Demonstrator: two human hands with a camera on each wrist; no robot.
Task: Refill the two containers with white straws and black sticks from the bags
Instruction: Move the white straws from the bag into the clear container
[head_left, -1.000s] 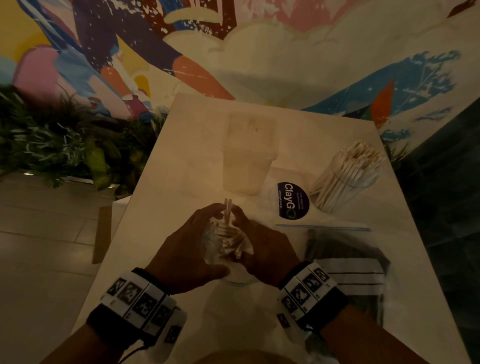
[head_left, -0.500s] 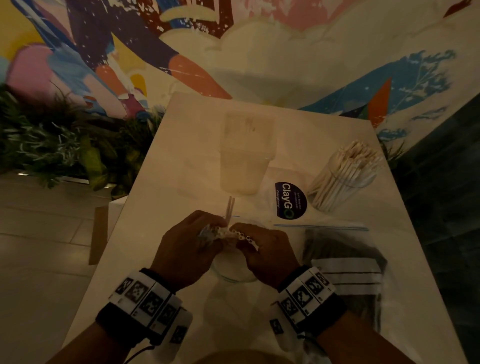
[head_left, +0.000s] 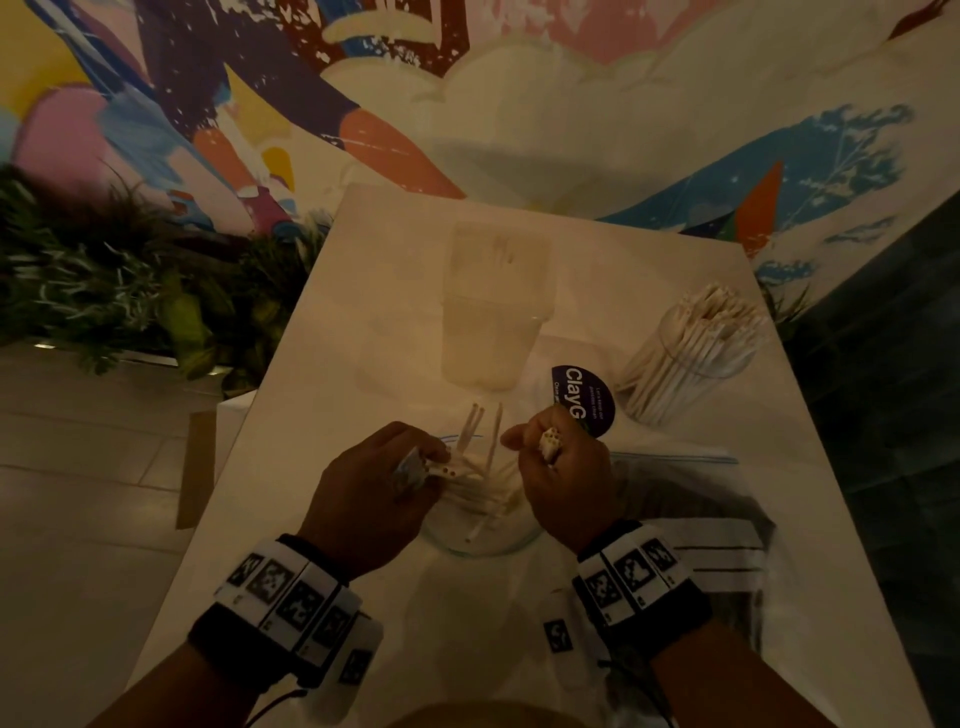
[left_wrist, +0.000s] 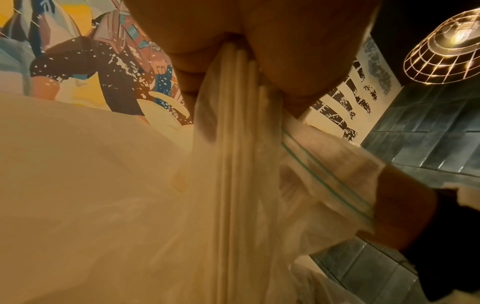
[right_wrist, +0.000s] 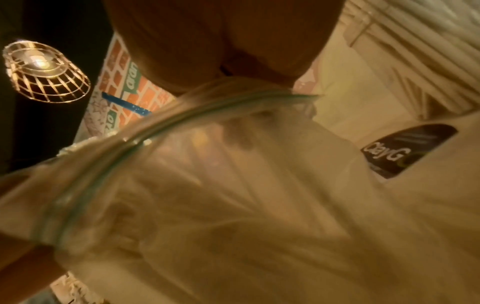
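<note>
Two hands over a clear glass container (head_left: 480, 540) near the front of the white counter (head_left: 374, 291). Left hand (head_left: 371, 496) curled round a small bunch of white straws (head_left: 441, 470), open ends toward the camera, shafts slanting down into the container; in the left wrist view, same straws (left_wrist: 239, 144) pinched between thumb and fingers, with thin clear plastic alongside. Right hand (head_left: 563, 480) closed on a second short bunch of straws (head_left: 549, 441), ends poking out between the fingers; in the right wrist view, a clear zip bag (right_wrist: 233, 185) with a green seal line draped just below the palm. Several loose straws already leaning inside the container, some tips rising above its rim. Second container (head_left: 693, 358) at far right, packed with white straws, well apart from the hands. Bag of black sticks (head_left: 696, 499) flat on the counter just right of the right hand. Tall frosted tub (head_left: 493, 312) behind, dark round "ClayGo" sticker (head_left: 584, 400) beside it.
</note>
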